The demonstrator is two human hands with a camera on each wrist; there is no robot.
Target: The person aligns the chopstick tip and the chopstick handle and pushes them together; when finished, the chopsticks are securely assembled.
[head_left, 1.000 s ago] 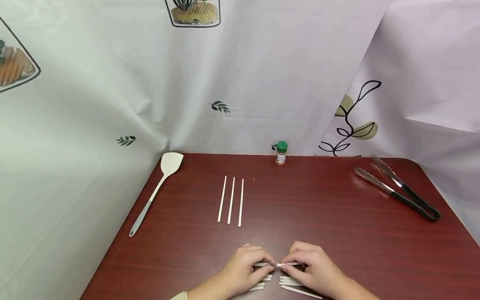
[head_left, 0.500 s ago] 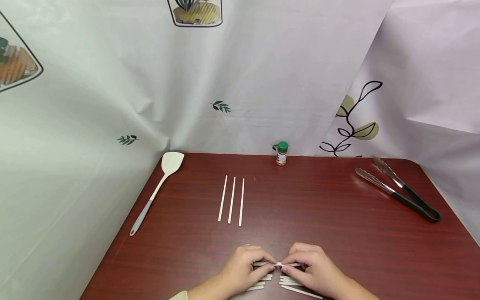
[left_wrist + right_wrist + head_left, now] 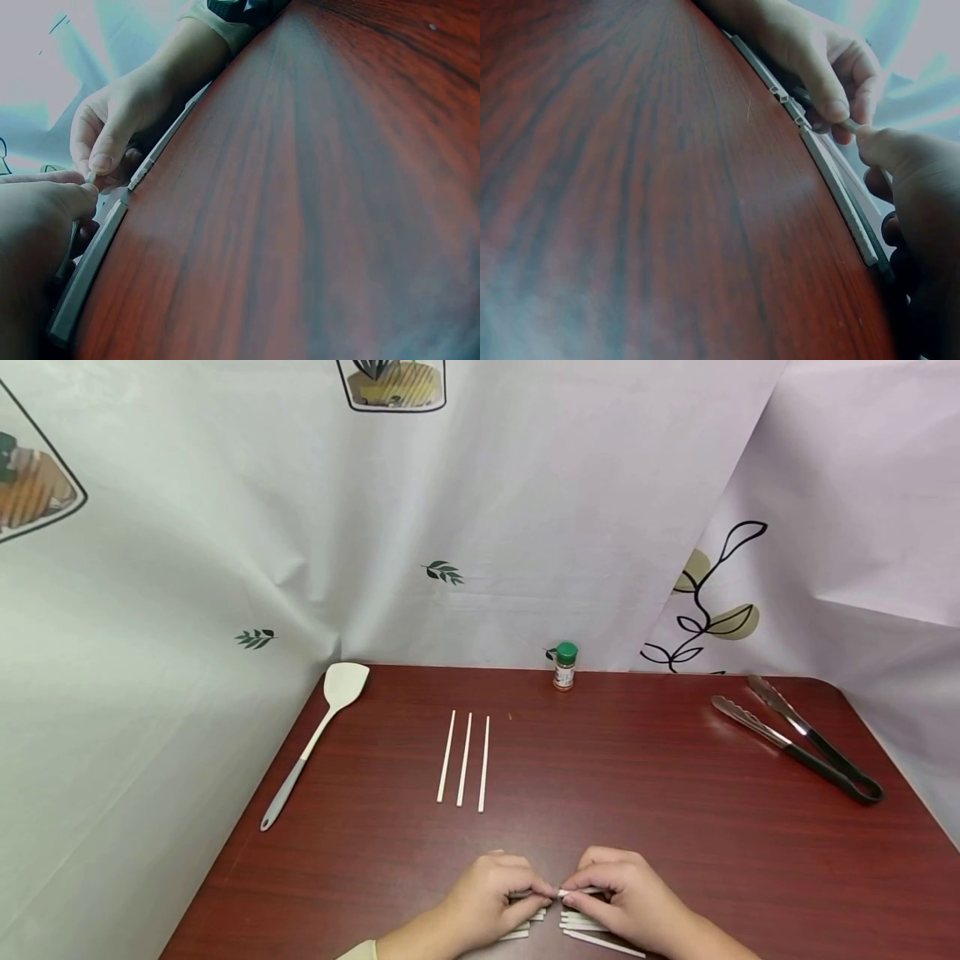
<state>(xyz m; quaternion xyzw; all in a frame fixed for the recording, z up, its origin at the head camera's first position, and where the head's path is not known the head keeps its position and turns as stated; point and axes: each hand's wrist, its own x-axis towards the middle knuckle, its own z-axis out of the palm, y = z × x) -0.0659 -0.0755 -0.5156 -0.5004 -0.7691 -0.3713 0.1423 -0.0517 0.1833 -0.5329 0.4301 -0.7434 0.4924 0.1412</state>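
Low at the table's front, my left hand (image 3: 491, 897) and right hand (image 3: 626, 897) face each other, fingertips almost meeting. Each pinches a thin white stick (image 3: 597, 891) between thumb and fingers; the fingers hide most of it, and I cannot tell whether it is whole. Under the left hand lie several short white stick pieces (image 3: 517, 935), partly covered. Under the right hand is another row of short pieces (image 3: 581, 922), the nearest one slanted. Close up in the right wrist view, the left hand (image 3: 829, 71) holds the stick just above the rows.
Three long white sticks (image 3: 463, 760) lie side by side on the dark red table (image 3: 637, 760). A white spatula (image 3: 318, 735) is at the left, metal tongs (image 3: 802, 743) at the right. A green-capped spice jar (image 3: 565, 667) stands by the back edge, before a patterned sheet (image 3: 480, 502).
My left fingertips have shifted slightly right toward the right hand, and less of the stick shows between the hands. The rows of pieces and the other objects stay put.
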